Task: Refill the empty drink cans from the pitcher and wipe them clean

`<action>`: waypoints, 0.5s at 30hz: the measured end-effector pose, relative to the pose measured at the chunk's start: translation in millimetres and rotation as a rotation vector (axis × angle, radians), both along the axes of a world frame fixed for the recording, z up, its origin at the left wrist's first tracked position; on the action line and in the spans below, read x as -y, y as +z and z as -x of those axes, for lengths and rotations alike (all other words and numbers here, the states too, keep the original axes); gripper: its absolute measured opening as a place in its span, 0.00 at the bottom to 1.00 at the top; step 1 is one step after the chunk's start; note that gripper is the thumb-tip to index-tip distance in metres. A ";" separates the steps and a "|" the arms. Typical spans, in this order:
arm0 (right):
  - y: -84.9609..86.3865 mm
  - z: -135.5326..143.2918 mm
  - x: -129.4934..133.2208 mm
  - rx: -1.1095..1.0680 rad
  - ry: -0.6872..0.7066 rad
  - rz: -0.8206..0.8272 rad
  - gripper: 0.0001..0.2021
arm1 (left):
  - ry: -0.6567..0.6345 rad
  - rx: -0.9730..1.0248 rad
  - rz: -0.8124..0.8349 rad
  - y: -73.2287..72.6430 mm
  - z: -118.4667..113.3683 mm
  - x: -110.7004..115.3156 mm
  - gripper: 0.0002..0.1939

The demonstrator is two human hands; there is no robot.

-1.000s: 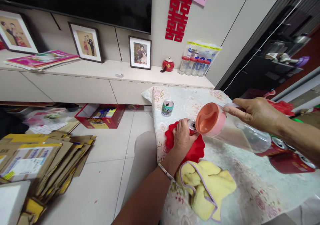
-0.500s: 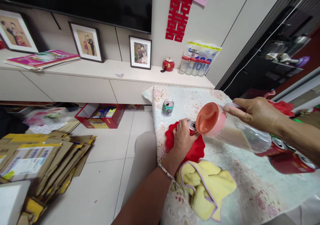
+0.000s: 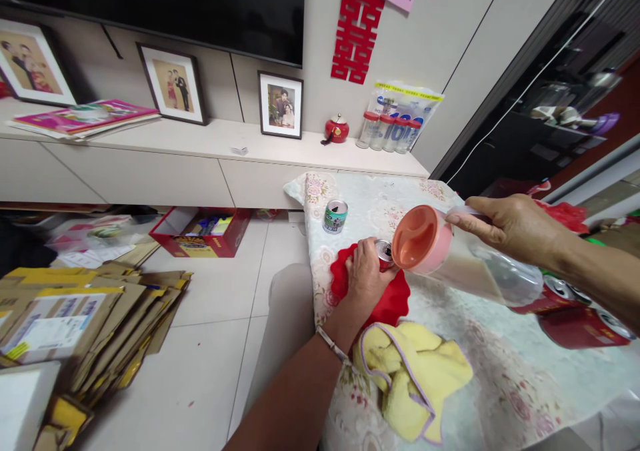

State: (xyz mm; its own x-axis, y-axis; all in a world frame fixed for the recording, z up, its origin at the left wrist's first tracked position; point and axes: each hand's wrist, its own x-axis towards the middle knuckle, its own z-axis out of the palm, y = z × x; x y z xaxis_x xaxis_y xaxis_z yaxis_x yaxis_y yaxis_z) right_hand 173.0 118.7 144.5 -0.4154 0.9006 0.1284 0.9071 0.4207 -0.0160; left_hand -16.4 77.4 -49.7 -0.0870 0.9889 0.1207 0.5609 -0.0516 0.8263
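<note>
My left hand (image 3: pixel 367 267) is wrapped round a small red can (image 3: pixel 384 251) with an opened top, standing over a red wavy-edged dish (image 3: pixel 387 304). My right hand (image 3: pixel 510 227) grips the handle of a clear pitcher (image 3: pixel 480 274), tilted almost onto its side. Its pink-orange lid (image 3: pixel 423 239) points down at the can, with the spout edge right beside the can's top. Cloudy pale liquid lies along the pitcher's lower side. Whether any liquid runs out cannot be made out. A green and silver can (image 3: pixel 335 217) stands open behind my left hand.
A yellow cloth (image 3: pixel 415 377) lies crumpled near me on the flowered tablecloth (image 3: pixel 505 364). Several red cans (image 3: pixel 585 324) are at the right, behind the pitcher. Flattened cardboard (image 3: pixel 140 331) and a red box (image 3: pixel 203 234) are on the floor at left. A cabinet (image 3: pixel 200 147) borders the table's far side.
</note>
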 end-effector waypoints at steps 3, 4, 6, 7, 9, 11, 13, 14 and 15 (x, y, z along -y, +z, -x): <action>0.1 0.6 0.2 0.000 0.008 0.003 0.40 | -0.003 0.000 0.005 0.7 0.3 0.3 0.28; 0.0 0.8 0.3 0.001 0.009 0.002 0.41 | -0.004 0.002 0.005 0.9 0.3 0.4 0.28; -0.3 0.9 0.3 0.004 0.006 -0.001 0.41 | -0.004 0.003 0.002 1.3 0.3 0.5 0.28; -0.4 0.9 0.3 0.005 0.003 0.000 0.41 | -0.003 0.003 0.003 1.5 0.3 0.4 0.29; -0.4 0.9 0.4 0.007 -0.003 0.008 0.41 | -0.002 0.002 0.007 2.0 0.3 0.2 0.29; 0.0 1.0 0.4 0.007 -0.007 0.009 0.41 | -0.004 0.003 0.015 2.7 0.4 0.0 0.28; 0.6 1.4 0.5 0.007 -0.007 0.005 0.41 | -0.005 0.004 0.025 3.4 0.5 -0.1 0.28; 0.9 1.7 0.5 0.006 -0.007 0.003 0.41 | -0.006 0.004 0.029 3.7 0.7 -0.2 0.28; 1.1 1.9 0.5 0.005 -0.007 0.004 0.41 | -0.006 0.004 0.033 4.0 0.8 -0.2 0.28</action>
